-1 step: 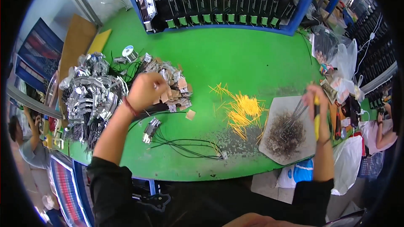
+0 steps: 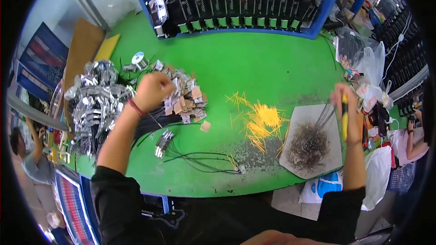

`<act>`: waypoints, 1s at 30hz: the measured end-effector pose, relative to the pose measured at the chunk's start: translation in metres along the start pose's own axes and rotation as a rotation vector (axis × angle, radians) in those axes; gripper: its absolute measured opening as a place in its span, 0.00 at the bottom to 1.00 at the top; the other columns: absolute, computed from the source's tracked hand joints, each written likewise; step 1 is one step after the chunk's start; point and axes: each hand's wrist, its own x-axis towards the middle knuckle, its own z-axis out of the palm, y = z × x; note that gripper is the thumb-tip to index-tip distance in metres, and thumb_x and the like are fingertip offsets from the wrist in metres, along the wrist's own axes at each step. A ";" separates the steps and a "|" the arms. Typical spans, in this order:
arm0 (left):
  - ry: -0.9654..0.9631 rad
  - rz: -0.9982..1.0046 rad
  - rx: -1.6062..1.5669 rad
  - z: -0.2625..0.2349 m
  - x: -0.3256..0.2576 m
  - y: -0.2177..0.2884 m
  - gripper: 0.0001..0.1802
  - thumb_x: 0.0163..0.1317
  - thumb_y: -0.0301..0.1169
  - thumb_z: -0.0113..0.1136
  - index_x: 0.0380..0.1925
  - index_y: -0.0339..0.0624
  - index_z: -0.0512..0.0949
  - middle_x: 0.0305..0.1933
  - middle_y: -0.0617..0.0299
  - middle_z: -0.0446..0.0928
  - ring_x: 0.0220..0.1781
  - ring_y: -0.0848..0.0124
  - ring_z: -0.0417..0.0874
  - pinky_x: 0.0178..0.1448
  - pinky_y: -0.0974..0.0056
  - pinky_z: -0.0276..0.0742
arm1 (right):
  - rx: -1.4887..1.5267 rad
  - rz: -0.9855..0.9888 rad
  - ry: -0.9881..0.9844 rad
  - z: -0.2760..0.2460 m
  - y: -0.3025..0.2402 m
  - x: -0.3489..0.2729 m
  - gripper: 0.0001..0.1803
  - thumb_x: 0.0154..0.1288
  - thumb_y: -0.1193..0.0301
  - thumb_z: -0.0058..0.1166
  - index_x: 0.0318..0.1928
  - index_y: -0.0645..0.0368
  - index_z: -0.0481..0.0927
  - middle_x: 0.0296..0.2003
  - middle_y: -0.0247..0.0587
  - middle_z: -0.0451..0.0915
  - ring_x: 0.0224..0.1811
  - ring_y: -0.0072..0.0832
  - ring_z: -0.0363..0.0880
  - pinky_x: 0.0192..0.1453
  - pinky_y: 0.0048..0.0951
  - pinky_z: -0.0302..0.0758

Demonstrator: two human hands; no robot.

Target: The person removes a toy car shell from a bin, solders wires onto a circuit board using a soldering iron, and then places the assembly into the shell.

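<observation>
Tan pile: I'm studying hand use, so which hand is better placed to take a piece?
Probably the left hand: it is at the tan pile, while the right hand is across the table, past the yellow sticks, and seems to hold a yellow tool.

A blue crate (image 2: 329, 7) of black parts (image 2: 237, 3) stood at the back; a yellow slab (image 2: 107, 48) sat beside a brown panel (image 2: 85, 38); clear plastic bags (image 2: 373, 61) lay at right.

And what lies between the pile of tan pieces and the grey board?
In the head view: green tabletop beside the tan pieces, then a heap of thin yellow sticks, close to the left edge of the grey board.
</observation>
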 end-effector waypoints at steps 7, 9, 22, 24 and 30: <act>0.212 -0.214 0.333 -0.077 0.137 -0.145 0.14 0.53 0.38 0.62 0.25 0.35 0.81 0.25 0.50 0.81 0.29 0.61 0.83 0.36 0.60 0.77 | -0.269 -0.238 0.174 -0.066 0.024 0.220 0.08 0.65 0.66 0.51 0.42 0.54 0.75 0.22 0.33 0.73 0.25 0.22 0.70 0.30 0.23 0.65; 0.306 -0.315 0.372 -0.084 0.168 -0.186 0.19 0.55 0.43 0.59 0.27 0.35 0.81 0.28 0.46 0.81 0.32 0.57 0.83 0.39 0.57 0.77 | -0.727 -0.335 0.320 -0.055 0.048 0.273 0.13 0.60 0.74 0.57 0.46 0.54 0.75 0.30 0.38 0.78 0.33 0.31 0.76 0.41 0.29 0.72; 0.664 -0.649 -0.686 -0.038 0.290 -0.252 0.40 0.62 0.59 0.45 0.66 0.44 0.59 0.69 0.51 0.61 0.73 0.59 0.56 0.72 0.42 0.46 | -0.321 -0.404 0.357 -0.174 0.194 0.579 0.25 0.62 0.67 0.61 0.55 0.64 0.71 0.41 0.34 0.78 0.42 0.21 0.75 0.48 0.20 0.71; 0.625 -0.603 -0.759 -0.042 0.290 -0.253 0.35 0.62 0.57 0.45 0.62 0.46 0.63 0.63 0.56 0.67 0.68 0.61 0.62 0.71 0.42 0.47 | -0.187 -0.307 0.296 -0.148 0.205 0.575 0.25 0.62 0.68 0.61 0.57 0.61 0.69 0.39 0.32 0.77 0.40 0.20 0.74 0.49 0.24 0.72; 0.680 -0.600 -0.710 -0.033 0.284 -0.248 0.34 0.63 0.58 0.43 0.61 0.45 0.62 0.63 0.58 0.65 0.65 0.61 0.64 0.67 0.45 0.57 | -0.088 -0.113 0.242 -0.127 0.175 0.531 0.25 0.59 0.69 0.63 0.55 0.51 0.68 0.34 0.26 0.71 0.36 0.16 0.71 0.44 0.28 0.78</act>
